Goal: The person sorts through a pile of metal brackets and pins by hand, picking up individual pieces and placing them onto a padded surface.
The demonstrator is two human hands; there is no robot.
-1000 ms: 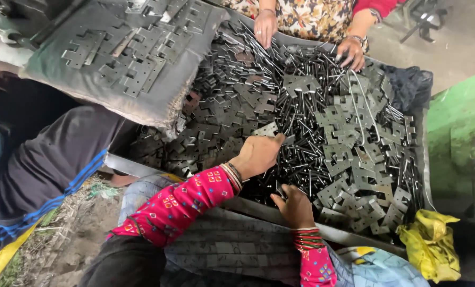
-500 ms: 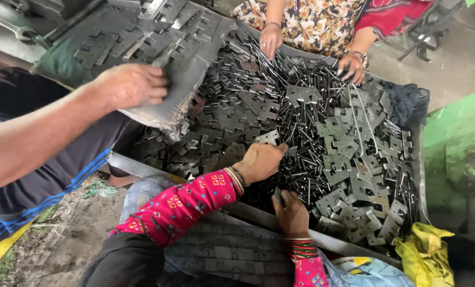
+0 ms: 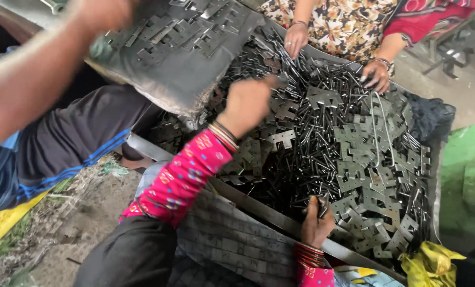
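Nearest me, my right hand [image 3: 316,226] pinches a few thin metal pins [image 3: 322,204] at the tray's [image 3: 258,204] near rim. My left hand [image 3: 246,106] hovers over the heap, blurred — I cannot tell its grip. The tray is full of hinge plates [image 3: 365,154] and pins, so most sorting remains; beyond, a grey sack [image 3: 179,69] holds more plates.

A single head-worn camera looked steeply down from close above the person's own hands, facing forward across the tray of metal parts [image 3: 354,154] beyond them toward a co-worker seated opposite.
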